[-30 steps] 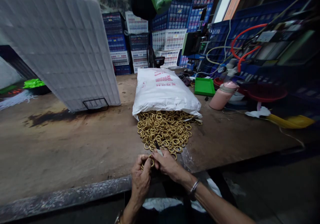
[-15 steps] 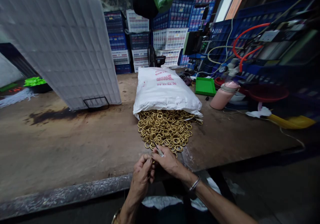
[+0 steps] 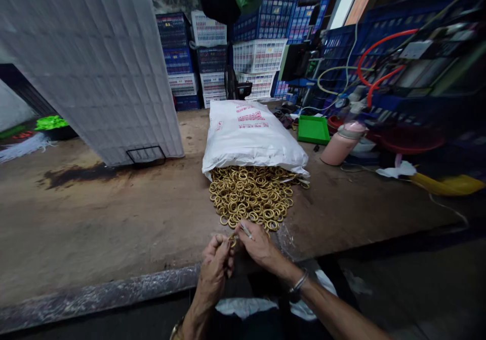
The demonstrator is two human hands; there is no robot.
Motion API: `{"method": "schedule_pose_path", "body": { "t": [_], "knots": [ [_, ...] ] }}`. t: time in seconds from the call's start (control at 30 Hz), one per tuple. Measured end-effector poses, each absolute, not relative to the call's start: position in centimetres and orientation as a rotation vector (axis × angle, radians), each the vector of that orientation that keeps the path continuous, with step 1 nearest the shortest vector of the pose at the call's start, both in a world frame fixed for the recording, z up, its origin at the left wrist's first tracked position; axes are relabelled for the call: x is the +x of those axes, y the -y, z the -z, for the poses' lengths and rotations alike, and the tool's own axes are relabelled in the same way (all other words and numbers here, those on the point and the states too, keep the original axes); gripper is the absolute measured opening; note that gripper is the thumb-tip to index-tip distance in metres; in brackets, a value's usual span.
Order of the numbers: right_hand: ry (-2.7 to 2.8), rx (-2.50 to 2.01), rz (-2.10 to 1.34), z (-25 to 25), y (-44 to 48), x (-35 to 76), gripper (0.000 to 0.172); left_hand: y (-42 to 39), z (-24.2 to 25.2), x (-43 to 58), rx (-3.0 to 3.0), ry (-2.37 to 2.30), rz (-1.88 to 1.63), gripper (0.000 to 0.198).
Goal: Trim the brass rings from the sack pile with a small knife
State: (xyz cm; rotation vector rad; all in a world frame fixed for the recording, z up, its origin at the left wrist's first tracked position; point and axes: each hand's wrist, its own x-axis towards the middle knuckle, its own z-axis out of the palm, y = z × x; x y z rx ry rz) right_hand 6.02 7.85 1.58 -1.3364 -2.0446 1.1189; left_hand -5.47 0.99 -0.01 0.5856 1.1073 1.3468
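Observation:
Thumb and fingers of my left hand pinch a gold-coloured ring near the table's front edge. Just to its right, my right hand is closed round a slim, pale metal tool; its exact kind is unclear. The right fingertips are close beside the ring, and whether they touch it cannot be made out. Beyond both hands, a heap of gold-coloured rings spreads over the tabletop from the mouth of a white woven sack with red print.
On the brown table, a tall white ribbed panel stands at left in a black wire stand. At right are a green tray, a pink bottle and a yellow scoop-like thing. Stacked crates line the back.
My right hand has shifted slightly right, away from the left. The ring in my left fingers now shows more plainly. The pale tool has turned a little within my right hand.

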Motion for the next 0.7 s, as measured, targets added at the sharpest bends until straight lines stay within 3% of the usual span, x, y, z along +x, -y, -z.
{"method": "schedule_pose_path", "body": {
  "t": [0.1, 0.3, 0.53, 0.7],
  "knots": [
    [2.353, -1.297, -0.842, -1.6, -7.2, 6.5, 0.013, -1.1, 0.4, -5.6, 0.638, -1.157, -1.346, 0.028],
    [2.635, -1.364, -0.64, -1.8, -6.5, 6.5, 0.026, -1.3, 1.0, -5.7, 0.73, -1.282, -1.339, 0.035],
    [2.553, -1.46, -0.527, -1.4, -7.3, 8.2, 0.029, 1.1, -1.9, -4.4, 0.593, -1.133, -1.158, 0.032],
    [2.271, -1.626, -0.554, -1.4, -8.4, 11.4, 0.015, 3.2, -1.0, -2.8, 0.436, -0.919, -0.814, 0.032]
  ]
}}
